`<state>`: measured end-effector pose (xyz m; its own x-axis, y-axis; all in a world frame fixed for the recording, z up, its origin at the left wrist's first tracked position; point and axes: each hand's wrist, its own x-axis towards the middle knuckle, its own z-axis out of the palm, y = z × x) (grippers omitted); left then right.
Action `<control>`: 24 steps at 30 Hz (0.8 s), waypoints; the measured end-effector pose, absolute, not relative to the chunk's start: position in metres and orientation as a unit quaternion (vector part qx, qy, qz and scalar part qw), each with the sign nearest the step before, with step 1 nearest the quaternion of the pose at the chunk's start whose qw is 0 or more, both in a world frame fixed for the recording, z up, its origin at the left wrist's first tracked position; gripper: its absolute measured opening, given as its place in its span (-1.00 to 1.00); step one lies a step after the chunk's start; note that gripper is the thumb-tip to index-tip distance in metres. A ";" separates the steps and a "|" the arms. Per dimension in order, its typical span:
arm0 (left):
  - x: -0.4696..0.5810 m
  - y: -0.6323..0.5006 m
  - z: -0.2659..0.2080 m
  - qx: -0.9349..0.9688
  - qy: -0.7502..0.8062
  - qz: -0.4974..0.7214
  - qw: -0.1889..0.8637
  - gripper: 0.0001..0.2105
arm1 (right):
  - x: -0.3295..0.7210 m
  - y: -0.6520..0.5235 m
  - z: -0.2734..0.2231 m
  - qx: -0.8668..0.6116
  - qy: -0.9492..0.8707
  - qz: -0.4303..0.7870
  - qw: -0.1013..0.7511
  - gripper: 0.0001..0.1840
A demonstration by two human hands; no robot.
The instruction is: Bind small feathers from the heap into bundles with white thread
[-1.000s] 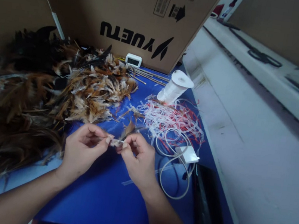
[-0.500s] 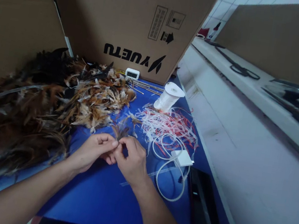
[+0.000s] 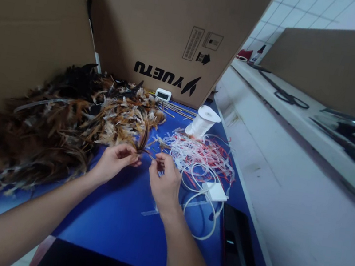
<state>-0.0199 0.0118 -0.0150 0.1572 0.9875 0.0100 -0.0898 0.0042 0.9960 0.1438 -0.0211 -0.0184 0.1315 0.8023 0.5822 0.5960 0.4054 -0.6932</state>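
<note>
My left hand (image 3: 118, 160) is closed in a pinch on dark brown feathers (image 3: 143, 139), which stand up from its fingertips. A thin reddish-brown feather (image 3: 148, 152) stretches across the gap toward my right hand (image 3: 166, 177), whose thumb and fingers are pinched at its end. The two hands are a little apart above the blue table (image 3: 116, 222). Left of them lies a large pile of brown, black and tan feathers (image 3: 53, 131). Right of them is a tangle of white and red plastic strips (image 3: 194, 153).
A white spool (image 3: 203, 121) stands behind the strips. Nearer are a white cable with a charger (image 3: 214, 192) and a black phone-like device (image 3: 239, 255). Cardboard (image 3: 168, 23) walls the back, with a small white display (image 3: 163, 95) before it. Scissors (image 3: 290, 98) lie on the right ledge.
My hands have moved apart from touching, with a thin feather now between them. Longer dark feathers now show upright at my left fingertips. The whole view has shifted slightly.
</note>
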 end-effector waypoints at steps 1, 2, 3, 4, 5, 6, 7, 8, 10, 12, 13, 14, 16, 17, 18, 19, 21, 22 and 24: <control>-0.020 0.012 -0.015 0.527 0.446 0.482 0.540 -0.76 | 0.144 -0.020 -0.018 -0.539 -0.650 0.098 0.526 -0.84; -0.019 0.012 -0.015 0.539 0.454 0.482 0.521 -0.78 | 0.145 -0.020 -0.019 -0.542 -0.650 0.099 0.523 -0.84; -0.019 0.012 -0.015 0.549 0.459 0.484 0.503 -0.80 | 0.146 -0.019 -0.019 -0.545 -0.651 0.099 0.519 -0.84; -0.018 0.012 -0.015 0.558 0.461 0.487 0.489 -0.81 | 0.146 -0.019 -0.019 -0.548 -0.651 0.099 0.515 -0.84; -0.017 0.012 -0.016 0.564 0.459 0.491 0.480 -0.82 | 0.147 -0.018 -0.019 -0.551 -0.652 0.099 0.510 -0.84; -0.016 0.012 -0.017 0.565 0.457 0.495 0.476 -0.83 | 0.148 -0.018 -0.020 -0.555 -0.653 0.100 0.505 -0.84; -0.014 0.013 -0.018 0.563 0.458 0.497 0.476 -0.83 | 0.149 -0.017 -0.020 -0.558 -0.654 0.100 0.501 -0.83; -0.013 0.013 -0.019 0.558 0.461 0.499 0.476 -0.82 | 0.150 -0.017 -0.020 -0.561 -0.654 0.101 0.497 -0.83; -0.011 0.012 -0.018 0.561 0.461 0.496 0.476 -0.82 | 0.152 -0.016 -0.021 -0.567 -0.655 0.102 0.489 -0.81; -0.010 0.008 -0.011 0.583 0.443 0.486 0.476 -0.83 | 0.154 -0.016 -0.022 -0.574 -0.656 0.103 0.479 -0.81; -0.010 0.004 -0.006 0.597 0.437 0.478 0.474 -0.83 | 0.154 -0.015 -0.022 -0.575 -0.659 0.103 0.473 -0.80; -0.011 -0.002 0.001 0.612 0.428 0.468 0.472 -0.83 | 0.155 -0.015 -0.022 -0.577 -0.663 0.101 0.466 -0.81; -0.017 -0.016 0.016 0.650 0.411 0.441 0.462 -0.86 | 0.155 -0.016 -0.022 -0.579 -0.673 0.103 0.447 -0.81; -0.022 -0.025 0.024 0.670 0.401 0.431 0.453 -0.86 | 0.155 -0.016 -0.022 -0.582 -0.679 0.104 0.436 -0.81; -0.030 -0.035 0.031 0.690 0.398 0.419 0.436 -0.86 | 0.155 -0.016 -0.023 -0.581 -0.685 0.099 0.427 -0.82; -0.039 -0.045 0.037 0.712 0.401 0.409 0.406 -0.86 | 0.154 -0.016 -0.024 -0.579 -0.692 0.092 0.422 -0.82; -0.064 -0.065 0.045 0.743 0.427 0.403 0.322 -0.86 | 0.154 -0.016 -0.025 -0.571 -0.704 0.078 0.415 -0.83; -0.080 -0.073 0.047 0.750 0.446 0.402 0.278 -0.87 | 0.153 -0.016 -0.026 -0.568 -0.709 0.074 0.411 -0.83; -0.114 -0.089 0.048 0.737 0.500 0.408 0.201 -0.88 | 0.152 -0.017 -0.027 -0.564 -0.720 0.072 0.399 -0.83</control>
